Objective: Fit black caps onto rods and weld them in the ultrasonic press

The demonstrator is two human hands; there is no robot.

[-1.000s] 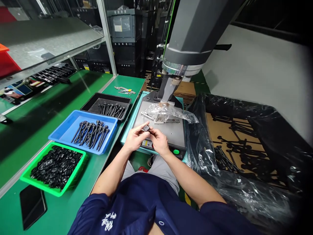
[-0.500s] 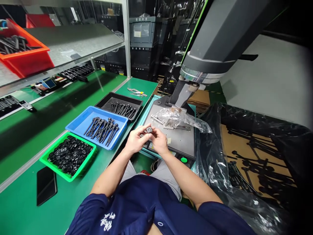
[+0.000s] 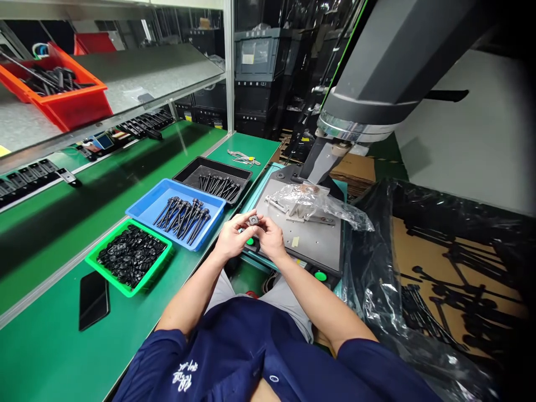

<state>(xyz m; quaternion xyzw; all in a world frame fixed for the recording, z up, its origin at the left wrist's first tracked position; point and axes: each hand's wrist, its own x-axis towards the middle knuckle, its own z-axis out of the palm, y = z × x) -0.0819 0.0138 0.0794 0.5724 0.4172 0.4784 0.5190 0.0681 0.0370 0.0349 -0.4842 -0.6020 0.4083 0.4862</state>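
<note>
My left hand (image 3: 231,240) and my right hand (image 3: 270,240) meet in front of me, fingertips pinched together on a small black square part (image 3: 253,220). They hover over the front edge of the grey machine plate (image 3: 310,239). A crumpled clear plastic bag (image 3: 318,204) lies on the plate beneath the machine's press head (image 3: 322,159). To the left lie a blue tray (image 3: 146,207) of black pins, a green tray (image 3: 161,268) of small black parts and a black tray (image 3: 192,174) of more pins.
A black phone (image 3: 94,298) lies on the green bench near the front edge. A plastic-lined cardboard box (image 3: 444,262) of black parts stands at the right. An orange bin (image 3: 71,109) sits on the shelf at the upper left. Green buttons (image 3: 320,276) mark the machine's front.
The view has swung left and up, so the trays and machine sit further right in the picture. Both hands stay pinched on the small black part, turning it slightly.
</note>
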